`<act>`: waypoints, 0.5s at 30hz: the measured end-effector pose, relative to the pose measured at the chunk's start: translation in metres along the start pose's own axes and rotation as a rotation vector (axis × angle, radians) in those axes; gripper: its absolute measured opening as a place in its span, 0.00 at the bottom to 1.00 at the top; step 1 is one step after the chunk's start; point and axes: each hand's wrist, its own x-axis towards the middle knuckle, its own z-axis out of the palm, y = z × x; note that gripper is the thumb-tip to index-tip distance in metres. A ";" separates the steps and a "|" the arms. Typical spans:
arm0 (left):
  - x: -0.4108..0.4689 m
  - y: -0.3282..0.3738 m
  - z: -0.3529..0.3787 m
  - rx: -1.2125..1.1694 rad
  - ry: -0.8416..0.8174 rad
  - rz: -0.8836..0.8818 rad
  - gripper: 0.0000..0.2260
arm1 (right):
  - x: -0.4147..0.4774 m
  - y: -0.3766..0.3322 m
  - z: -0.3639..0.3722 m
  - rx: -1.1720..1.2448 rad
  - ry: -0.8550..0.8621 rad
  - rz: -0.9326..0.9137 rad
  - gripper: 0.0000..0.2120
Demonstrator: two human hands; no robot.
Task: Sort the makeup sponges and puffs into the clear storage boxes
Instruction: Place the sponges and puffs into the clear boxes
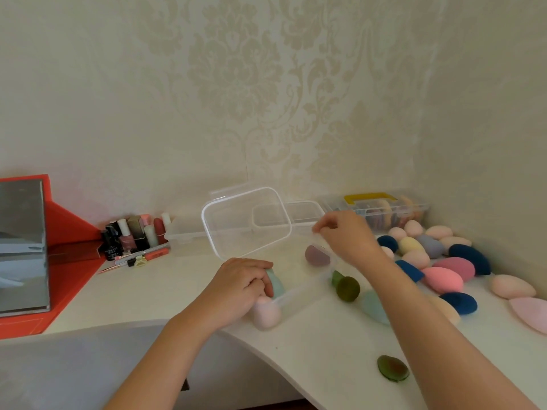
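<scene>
A clear storage box point(305, 291) lies on the white table point(310, 350), and its lid point(213, 232) stands tilted up behind it. Inside are a mauve sponge point(314, 255), a teal sponge point(277, 284) and a pale pink sponge point(265, 314). My left hand point(239, 288) has its fingers curled over the box's near left corner, right above the teal and pink sponges. My right hand point(346, 238) pinches the box's far right rim. An olive green sponge point(347, 287), a light teal puff point(373, 309) and an avocado-shaped puff point(393, 368) lie outside the box.
Several pink, yellow, grey and navy sponges point(444, 261) are heaped at the right by the wall. A clear case with a yellow handle point(371, 199) holds puffs at the back. Another clear box point(306, 213) sits beside it. Cosmetics bottles point(136, 235) and a red mirror box point(65, 247) stand at the left.
</scene>
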 end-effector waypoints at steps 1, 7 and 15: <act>0.000 0.001 0.000 -0.004 -0.004 -0.007 0.15 | 0.004 0.010 -0.003 -0.049 0.082 0.054 0.11; 0.000 0.003 -0.001 -0.024 -0.005 -0.030 0.15 | 0.019 0.059 0.011 -0.371 -0.042 0.299 0.20; -0.002 0.003 0.000 -0.052 -0.010 -0.049 0.16 | 0.016 0.052 0.012 -0.314 0.002 0.210 0.21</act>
